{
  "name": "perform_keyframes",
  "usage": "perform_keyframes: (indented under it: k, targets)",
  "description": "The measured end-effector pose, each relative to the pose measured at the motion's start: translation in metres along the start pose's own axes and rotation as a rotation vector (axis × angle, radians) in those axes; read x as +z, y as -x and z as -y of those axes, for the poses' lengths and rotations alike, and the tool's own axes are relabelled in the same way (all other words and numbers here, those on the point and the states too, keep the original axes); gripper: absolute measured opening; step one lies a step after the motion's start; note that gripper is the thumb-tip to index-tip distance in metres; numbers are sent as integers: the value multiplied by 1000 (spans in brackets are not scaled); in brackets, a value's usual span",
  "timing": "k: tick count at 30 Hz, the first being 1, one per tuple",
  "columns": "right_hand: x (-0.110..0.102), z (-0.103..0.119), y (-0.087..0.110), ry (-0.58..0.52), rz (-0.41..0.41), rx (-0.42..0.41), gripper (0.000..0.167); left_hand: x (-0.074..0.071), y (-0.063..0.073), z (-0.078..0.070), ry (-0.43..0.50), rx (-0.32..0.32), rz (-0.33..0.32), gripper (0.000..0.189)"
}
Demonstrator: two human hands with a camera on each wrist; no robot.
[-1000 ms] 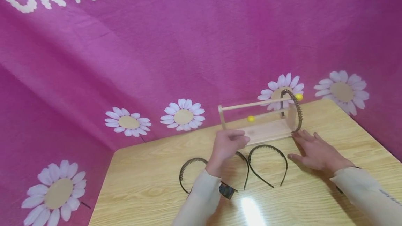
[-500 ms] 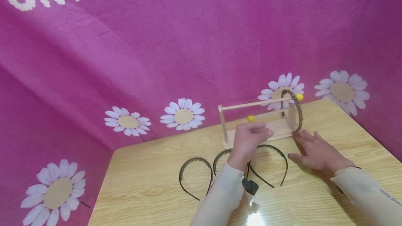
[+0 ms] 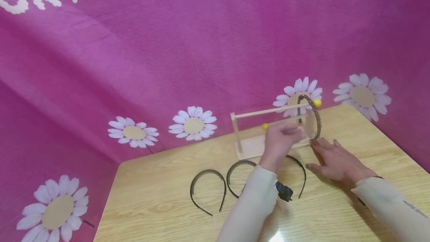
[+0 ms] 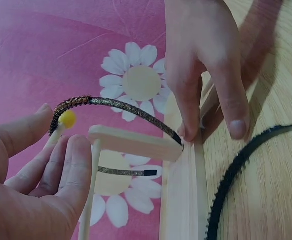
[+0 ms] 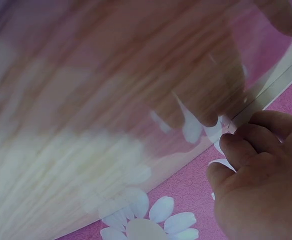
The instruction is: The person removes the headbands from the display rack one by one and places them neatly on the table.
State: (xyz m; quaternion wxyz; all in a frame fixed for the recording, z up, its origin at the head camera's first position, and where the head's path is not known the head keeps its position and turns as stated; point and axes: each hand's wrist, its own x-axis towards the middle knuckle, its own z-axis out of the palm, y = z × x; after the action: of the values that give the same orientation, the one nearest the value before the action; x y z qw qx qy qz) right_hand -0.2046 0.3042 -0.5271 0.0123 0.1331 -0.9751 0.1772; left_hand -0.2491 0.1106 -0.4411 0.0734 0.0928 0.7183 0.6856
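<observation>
A wooden rack [image 3: 237,133] stands at the back of the table, its rods tipped with yellow balls [image 3: 317,102]. One dark toothed headband [image 3: 317,122] hangs over the upper rod at the right end. My left hand [image 3: 280,141] is in front of the rack, holding nothing, fingers loosely bent. In the left wrist view its thumb [image 4: 28,127] overlaps the hanging headband's toothed part. My right hand [image 3: 337,163] lies palm down on the table with fingertips right at the rack's base corner.
Three more headbands lie on the wooden table [image 3: 151,197]: one at left [image 3: 208,171], one in the middle [image 3: 242,162] partly under my left sleeve, one at right [image 3: 304,178] partly hidden by my left arm. A pink cloth [image 3: 201,47] with daisies hangs behind.
My left hand has moved right along the front of the rack, from its left end toward the hanging headband. My right hand has stayed at the base corner.
</observation>
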Motion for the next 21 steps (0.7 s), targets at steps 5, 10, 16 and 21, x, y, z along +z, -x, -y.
perform_keyframes:
  k: [5, 10, 16, 21]
  targets:
    - [0, -1, 2, -14, 5, 20, 89, 18, -6, -2, -38, 19, -19, 25]
    - [-3, 1, 2, -9, -5, 6, 89, 36, -12, -7, -54, 13, -53, 30]
    - [-4, 1, 0, -15, -14, 10, 91, 54, -22, -12, -76, 12, -126, 26]
    - [-3, 0, -1, -35, 4, 35, 98, 65, -27, -12, -98, 13, -149, 23]
